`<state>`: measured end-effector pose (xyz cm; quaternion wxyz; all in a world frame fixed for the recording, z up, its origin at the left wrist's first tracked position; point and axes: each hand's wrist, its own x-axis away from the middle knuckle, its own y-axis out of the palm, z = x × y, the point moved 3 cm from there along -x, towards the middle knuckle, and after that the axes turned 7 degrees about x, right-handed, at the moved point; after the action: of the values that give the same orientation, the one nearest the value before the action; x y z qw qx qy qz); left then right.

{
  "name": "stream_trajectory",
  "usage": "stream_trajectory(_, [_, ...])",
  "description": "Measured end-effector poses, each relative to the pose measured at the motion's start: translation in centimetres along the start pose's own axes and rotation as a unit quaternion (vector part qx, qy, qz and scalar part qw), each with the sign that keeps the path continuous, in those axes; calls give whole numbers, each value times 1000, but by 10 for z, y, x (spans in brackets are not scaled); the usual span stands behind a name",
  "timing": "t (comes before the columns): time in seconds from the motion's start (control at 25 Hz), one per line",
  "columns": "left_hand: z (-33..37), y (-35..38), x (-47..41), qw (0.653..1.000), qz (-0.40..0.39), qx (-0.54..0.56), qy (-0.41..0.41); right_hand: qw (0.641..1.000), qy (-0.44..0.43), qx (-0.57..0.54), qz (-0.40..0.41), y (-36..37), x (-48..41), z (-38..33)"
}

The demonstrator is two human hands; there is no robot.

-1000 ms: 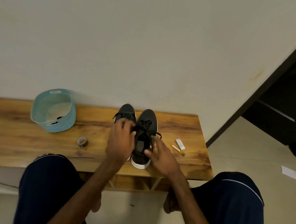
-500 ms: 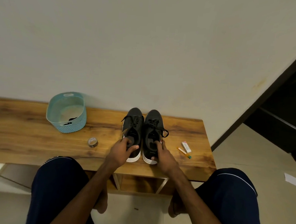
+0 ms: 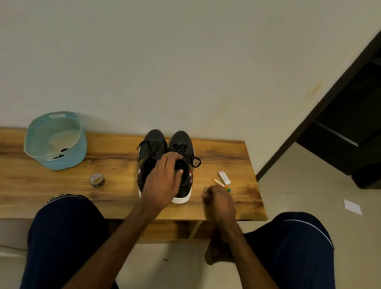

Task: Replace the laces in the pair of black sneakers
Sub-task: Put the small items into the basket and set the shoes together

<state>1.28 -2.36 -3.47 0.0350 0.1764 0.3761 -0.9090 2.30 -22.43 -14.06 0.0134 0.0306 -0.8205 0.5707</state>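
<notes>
The left hand (image 3: 161, 182) arches a half-closed grip over the black sneakers (image 3: 181, 139) on the tabletop (image 3: 50, 187), fingertips at the laces (image 3: 180, 147); I cannot tell whether it pinches them. The right hand (image 3: 219, 201) rests loosely curled just beside them.

Your left hand (image 3: 163, 182) lies over the black sneakers (image 3: 155, 137), fingertips at the laces (image 3: 181, 148) (grip unclear); your right hand (image 3: 219, 200) rests on the surface (image 3: 116, 184).

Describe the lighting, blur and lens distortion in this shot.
Head view: dim, warm, even light with no glare; the black sneakers lose lace detail in darkness; its wide lens leans the door frame; left hand and right hand show little blur.
</notes>
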Motion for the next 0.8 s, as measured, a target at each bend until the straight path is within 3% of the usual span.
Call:
stream_trajectory(0.12, [21,28,-3,997,-34,67,13,964,128,-200,118,-15,-12,27])
stream_trajectory(0.2, [22,50,-5,986,-53,157,-34,964,138,-174,145,-30,-30,36])
stream_trajectory(0.4, [8,66,-12,876,-32,415,-244,994,99,-44,-1,-15,-52,30])
stream_trajectory(0.56, [9,69,-15,834,-32,467,-293,996,84,-11,35,-3,-53,31])
stream_trajectory(0.8, [14,77,-10,826,-52,472,-305,958,156,-209,121,3,-52,42])
